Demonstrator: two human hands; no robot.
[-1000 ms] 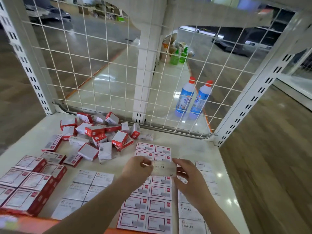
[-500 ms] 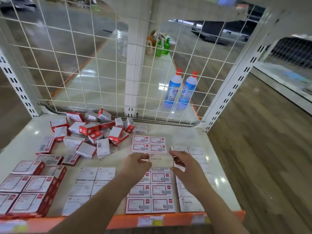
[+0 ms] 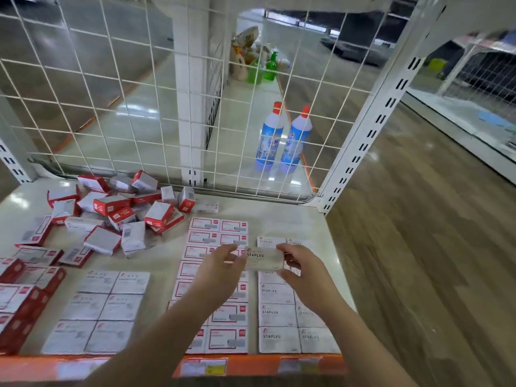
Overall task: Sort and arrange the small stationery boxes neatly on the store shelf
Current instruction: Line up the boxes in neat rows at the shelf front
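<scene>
Rightward now, both hands' fingers (image 3: 282, 248) pinch the staples box (image 3: 264, 258) above the white shelf (image 3: 290, 219).

Bare shelf (image 3: 282, 219) lies open at the far right, between the wire grid (image 3: 117, 88) and the 2 rightmost box columns (image 3: 290, 317). A loose heap of boxes (image 3: 125, 213) blocks the far left; flat rows crowd the near edge.

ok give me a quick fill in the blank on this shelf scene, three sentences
1. Both hands hold one white box printed with the word ____.
2. The unsorted pile of boxes lies at the shelf's back ____ corner.
3. Behind the wire grid stand ____ blue bottles.

Missing words: staples; left; two
</scene>
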